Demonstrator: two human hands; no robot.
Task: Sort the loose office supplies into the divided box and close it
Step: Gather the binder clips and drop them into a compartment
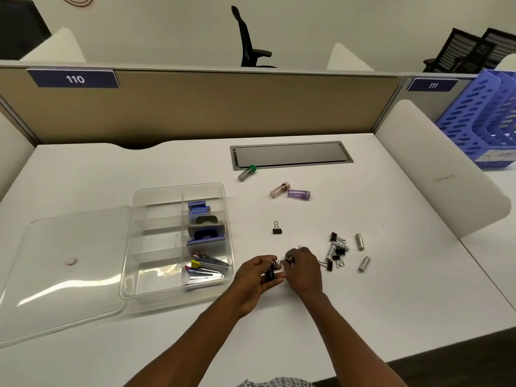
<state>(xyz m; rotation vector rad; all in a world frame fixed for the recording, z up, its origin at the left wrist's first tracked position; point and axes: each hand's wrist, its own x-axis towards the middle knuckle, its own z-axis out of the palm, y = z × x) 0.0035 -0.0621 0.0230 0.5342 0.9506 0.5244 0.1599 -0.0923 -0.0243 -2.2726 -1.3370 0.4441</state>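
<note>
Just left of the left grip (261,270): clear divided plastic box (156,289), rigid, light; in that cupped grip: small black metal binder clips (270,274), stiff, slippery, best taken by the body; right grip (303,268) pinching another; more clips (336,254) right of it on the counter (363,317).

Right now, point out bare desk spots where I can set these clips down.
Bare patches: between the divided box and the lone clip; the near desk edge in front of both hands. Crowded: right of the right hand, where clips and batteries lie scattered.
</note>
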